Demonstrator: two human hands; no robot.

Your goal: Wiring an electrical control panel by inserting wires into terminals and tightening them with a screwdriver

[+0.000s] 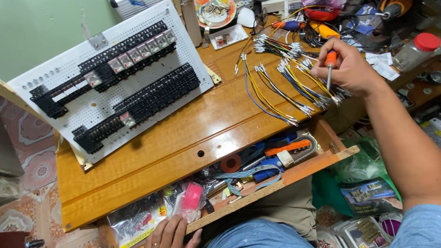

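Right hand (351, 70) has its grip pinching a small orange-handled screwdriver (330, 66), tip down among the bundle of yellow, blue and white ferruled wires (286, 83) on the wooden bench (179, 138). Left hand (168, 244) rests on the open drawer's front edge (227, 206), fingers curled, holding nothing. Risk, I'd say: the blade snags those loose wires and drags them toward the white perforated panel of black relay sockets (115, 80).

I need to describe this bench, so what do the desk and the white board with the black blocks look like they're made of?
The desk looks like varnished wood: orange-brown grain with a sheen. The white board seems painted sheet metal or plastic, evenly perforated with small holes; which one is unclear.
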